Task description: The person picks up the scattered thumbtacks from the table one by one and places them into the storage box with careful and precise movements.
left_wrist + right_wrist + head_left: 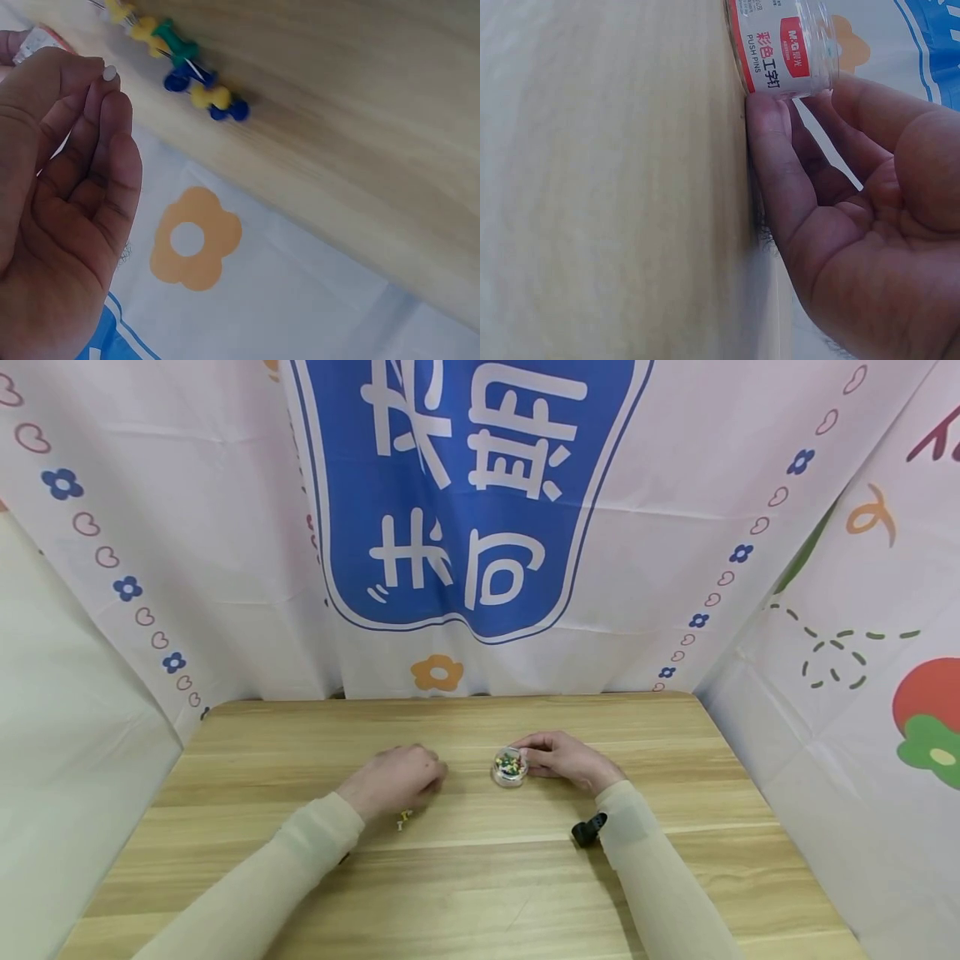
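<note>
My left hand (396,778) is above the table, left of the jar. In the left wrist view its thumb and fingertips pinch a white push pin (109,73), of which only the small round end shows. Beside that hand, yellow, green and blue push pins (178,49) lie in a loose row on the wood. With thumb and fingers, my right hand (566,760) grips the side of a clear round jar (509,770) standing on the table. Coloured pins show inside it from above. Its label (769,45) is white and red and reads PUSH PINS.
The wooden table (480,885) ends at a white printed curtain (255,643) behind, with more cloth on both sides. A small black object (588,830) sits at the right sleeve's cuff.
</note>
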`<state>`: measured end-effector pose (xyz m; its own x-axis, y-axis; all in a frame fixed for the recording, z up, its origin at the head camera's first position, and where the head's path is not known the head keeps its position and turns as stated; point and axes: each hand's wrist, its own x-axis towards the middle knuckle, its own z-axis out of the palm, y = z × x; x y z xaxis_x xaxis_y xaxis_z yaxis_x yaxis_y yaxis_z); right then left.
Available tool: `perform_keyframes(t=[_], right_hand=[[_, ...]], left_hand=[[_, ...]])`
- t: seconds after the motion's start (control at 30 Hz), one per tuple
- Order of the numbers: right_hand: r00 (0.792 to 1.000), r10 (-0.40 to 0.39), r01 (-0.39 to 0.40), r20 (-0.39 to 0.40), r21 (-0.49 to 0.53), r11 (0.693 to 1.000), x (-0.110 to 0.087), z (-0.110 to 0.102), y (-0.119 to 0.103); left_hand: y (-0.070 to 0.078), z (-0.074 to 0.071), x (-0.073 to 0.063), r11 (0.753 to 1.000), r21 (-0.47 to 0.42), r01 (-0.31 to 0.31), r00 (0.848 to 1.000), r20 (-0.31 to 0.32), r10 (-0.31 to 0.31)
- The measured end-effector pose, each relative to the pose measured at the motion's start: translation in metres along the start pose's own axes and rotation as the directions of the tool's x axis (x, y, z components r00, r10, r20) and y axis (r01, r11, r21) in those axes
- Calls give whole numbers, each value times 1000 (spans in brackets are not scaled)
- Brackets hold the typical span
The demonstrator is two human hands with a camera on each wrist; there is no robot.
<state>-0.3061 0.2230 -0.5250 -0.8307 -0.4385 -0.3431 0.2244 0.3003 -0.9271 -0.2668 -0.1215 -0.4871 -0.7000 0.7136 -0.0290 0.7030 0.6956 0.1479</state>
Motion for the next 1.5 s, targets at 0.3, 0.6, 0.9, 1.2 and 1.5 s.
perform_keyframes(t=[0.3, 0.6, 0.9, 1.2, 1.5], right_hand=[[1000, -9, 9, 10, -15, 1000, -1, 1, -1], [1000, -4, 4, 10, -6, 1000, 0, 2, -1], [1000, -21, 21, 23, -7, 1000, 1, 1, 1], [1000, -2, 1, 14, 11, 1000, 2, 0, 0], [1000, 4, -4, 14, 23, 1000, 3, -1, 1]], left_hand=[[10, 4, 13, 999, -5, 49, 998, -41, -50], [24, 1, 26, 996, -50, 69, 993, -94, -73], [35, 1, 42, 991, -121, 59, 984, -159, -78], [47, 7, 61, 973, -212, 92, 968, -211, -138], [63, 15, 76, 899, -417, 131, 949, -209, -236]])
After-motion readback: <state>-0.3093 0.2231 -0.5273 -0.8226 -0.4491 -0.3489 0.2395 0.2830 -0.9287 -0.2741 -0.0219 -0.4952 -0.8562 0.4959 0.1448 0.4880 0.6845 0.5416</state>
